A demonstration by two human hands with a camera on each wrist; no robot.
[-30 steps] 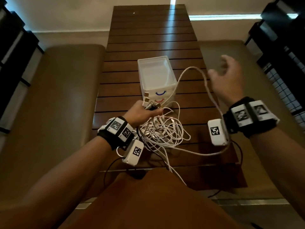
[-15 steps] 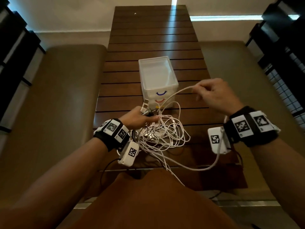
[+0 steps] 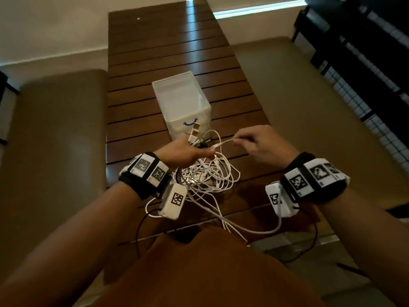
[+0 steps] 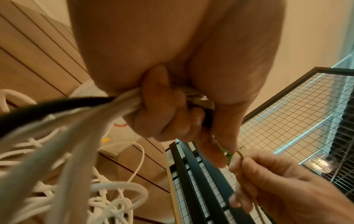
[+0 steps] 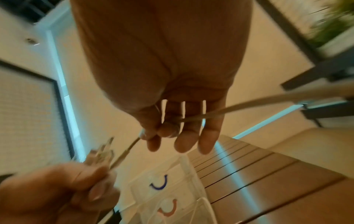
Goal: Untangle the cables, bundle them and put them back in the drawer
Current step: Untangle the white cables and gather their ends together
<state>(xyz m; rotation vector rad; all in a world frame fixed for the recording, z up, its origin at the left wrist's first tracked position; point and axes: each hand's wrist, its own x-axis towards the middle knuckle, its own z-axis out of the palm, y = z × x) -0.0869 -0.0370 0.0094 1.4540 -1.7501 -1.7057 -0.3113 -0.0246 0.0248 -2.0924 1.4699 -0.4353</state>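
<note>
A tangle of white cables (image 3: 208, 176) lies on the slatted wooden table (image 3: 155, 52) in front of me. My left hand (image 3: 188, 151) grips a bunch of cable ends, their plugs (image 3: 195, 134) sticking up past the fingers. In the left wrist view the gathered cords (image 4: 122, 103), one of them black, run out of the fist. My right hand (image 3: 254, 142) pinches one white cable (image 3: 223, 144) between thumb and forefinger, close to the left hand; the pinched cable (image 5: 229, 110) trails back past the wrist. A white plastic drawer box (image 3: 183, 103) with a smiley face stands just beyond both hands.
Padded benches (image 3: 51, 140) run along both sides of the table. A black wire-mesh rack (image 3: 365, 69) stands at the right. One long cable loop (image 3: 254, 231) hangs over the near table edge toward my lap.
My right hand came in from the far right, took hold of one white cable and brought it close to the left hand. The left hand kept its hold on the plugs.
</note>
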